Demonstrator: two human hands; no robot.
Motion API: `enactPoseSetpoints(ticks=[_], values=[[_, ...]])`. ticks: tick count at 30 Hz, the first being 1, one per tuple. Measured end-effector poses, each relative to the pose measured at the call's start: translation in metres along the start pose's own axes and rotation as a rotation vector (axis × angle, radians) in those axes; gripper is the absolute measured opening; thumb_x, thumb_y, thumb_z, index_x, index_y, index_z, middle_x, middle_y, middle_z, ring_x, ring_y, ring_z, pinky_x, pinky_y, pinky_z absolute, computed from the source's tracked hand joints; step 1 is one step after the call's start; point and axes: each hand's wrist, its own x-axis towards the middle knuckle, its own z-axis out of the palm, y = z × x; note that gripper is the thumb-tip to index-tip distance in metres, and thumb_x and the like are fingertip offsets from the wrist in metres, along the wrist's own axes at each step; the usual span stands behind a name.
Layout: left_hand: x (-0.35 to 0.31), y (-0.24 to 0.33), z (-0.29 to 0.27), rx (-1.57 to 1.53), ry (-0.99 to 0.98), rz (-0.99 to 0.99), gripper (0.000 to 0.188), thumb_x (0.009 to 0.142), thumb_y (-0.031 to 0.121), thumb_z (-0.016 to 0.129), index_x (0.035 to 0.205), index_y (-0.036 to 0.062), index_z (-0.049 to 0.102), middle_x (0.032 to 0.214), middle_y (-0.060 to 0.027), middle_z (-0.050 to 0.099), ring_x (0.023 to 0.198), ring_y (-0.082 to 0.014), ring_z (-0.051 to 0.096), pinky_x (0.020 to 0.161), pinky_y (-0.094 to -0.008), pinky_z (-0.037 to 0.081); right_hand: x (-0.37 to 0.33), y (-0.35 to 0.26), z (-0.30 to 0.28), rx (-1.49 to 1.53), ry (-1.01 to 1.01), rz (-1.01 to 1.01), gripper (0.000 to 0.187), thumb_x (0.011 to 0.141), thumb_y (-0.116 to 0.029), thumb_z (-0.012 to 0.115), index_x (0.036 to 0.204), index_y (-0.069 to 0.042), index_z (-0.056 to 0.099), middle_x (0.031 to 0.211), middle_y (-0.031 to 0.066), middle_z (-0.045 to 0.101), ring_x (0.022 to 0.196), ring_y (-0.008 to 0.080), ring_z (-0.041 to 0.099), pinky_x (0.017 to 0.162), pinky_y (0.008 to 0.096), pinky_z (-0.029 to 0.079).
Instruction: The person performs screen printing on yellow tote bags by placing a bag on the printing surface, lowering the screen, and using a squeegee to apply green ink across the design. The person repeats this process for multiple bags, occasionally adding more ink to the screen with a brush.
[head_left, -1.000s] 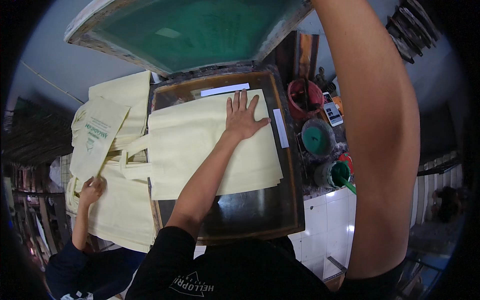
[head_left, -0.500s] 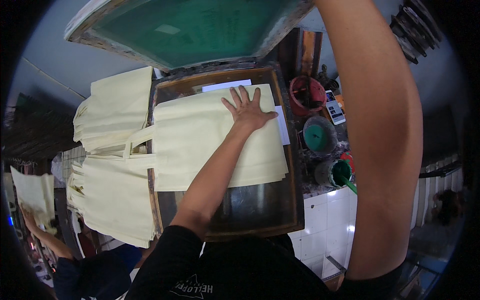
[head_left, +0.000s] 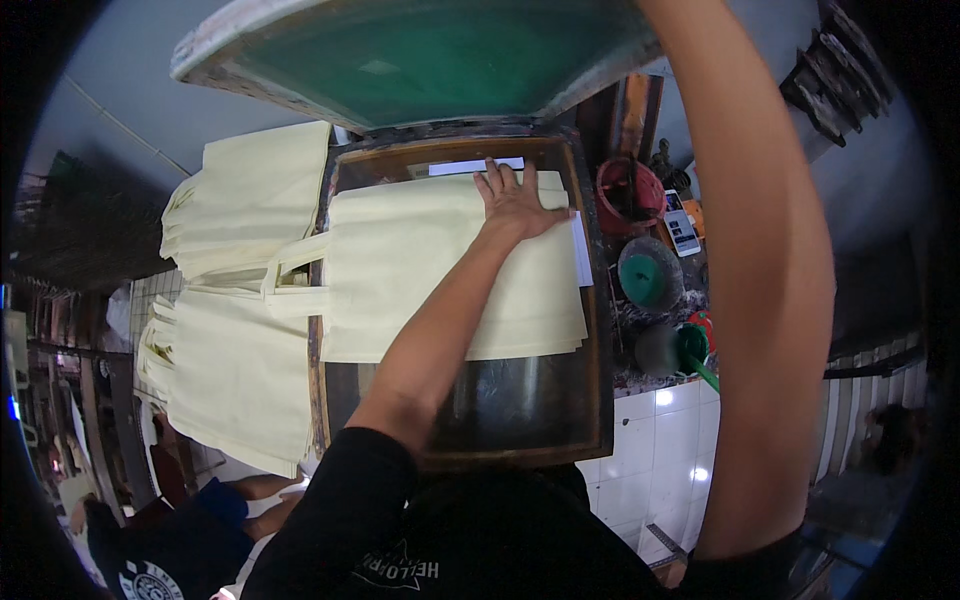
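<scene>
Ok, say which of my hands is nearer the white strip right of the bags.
Left. The left hand is on the bags, thumb at the upper end of the white strip. The right hand is out of view past the top edge; its arm shows right of the strip.

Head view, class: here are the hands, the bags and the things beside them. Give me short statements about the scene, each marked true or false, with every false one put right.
1. The left hand lies on the cream bags with its fingers spread. True.
2. The green screen lies flat on these bags. False: it is raised and tilted, clear of them.
3. The phone lies to the right of the red bucket. True.
4. The bowl below the bucket in the picture holds yellow paint. False: the paint is green.
</scene>
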Motion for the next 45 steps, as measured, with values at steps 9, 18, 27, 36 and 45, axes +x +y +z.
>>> enactPoseSetpoints(ticks=[9,18,27,36,45], values=[[-0.239,-0.088,-0.069,-1.582,0.264,0.531,0.038,0.100,0.019,0.065,0.122,-0.0112,0.060,0.100,-0.0202,0.075,0.089,-0.0259,0.074,0.088,-0.0378,0.058,-0.182,-0.042,0.053,0.049,-0.111,-0.016,0.026,0.093,-0.024,0.070,0.103,0.000,0.070,0.092,0.0170,0.073,0.074,0.0363,0.072,0.066,0.0380,0.057],[-0.310,-0.127,0.061,-1.576,-0.075,-0.216,0.030,0.100,0.023,0.067,0.086,-0.0035,0.069,0.079,-0.0129,0.072,0.061,-0.0155,0.067,0.062,-0.0268,0.053,-0.326,-0.039,0.160,0.006,-0.367,-0.020,0.017,0.092,-0.018,0.068,0.101,-0.004,0.065,0.089,0.0150,0.071,0.080,0.0319,0.071,0.069,0.0428,0.057],[-0.308,-0.133,0.059,-1.505,-0.085,-0.232,0.037,0.099,0.027,0.069,0.076,-0.0012,0.067,0.068,-0.0085,0.068,0.056,-0.0128,0.063,0.056,-0.0258,0.049,-0.317,-0.051,0.120,0.091,-0.575,0.030,0.015,0.093,-0.022,0.069,0.096,-0.007,0.068,0.085,0.0126,0.071,0.076,0.0312,0.070,0.065,0.0413,0.055],[-0.312,-0.137,0.068,-1.529,-0.089,-0.222,0.036,0.101,0.026,0.067,0.075,0.0009,0.066,0.066,-0.0070,0.067,0.055,-0.0120,0.063,0.053,-0.0253,0.048,-0.298,-0.018,0.180,-0.074,-0.440,-0.130,0.017,0.092,-0.024,0.069,0.092,-0.009,0.060,0.080,0.0107,0.070,0.072,0.0281,0.070,0.061,0.0404,0.054],[-0.309,-0.149,0.052,-1.749,-0.313,-0.308,0.029,0.103,0.021,0.058,0.111,-0.0056,0.064,0.101,-0.0210,0.074,0.082,-0.0244,0.075,0.068,-0.0303,0.057,-0.123,0.114,0.247,0.104,-0.652,0.062,0.038,0.093,-0.041,0.068,0.105,-0.005,0.071,0.090,0.0220,0.072,0.086,0.0420,0.069,0.079,0.0532,0.052]])
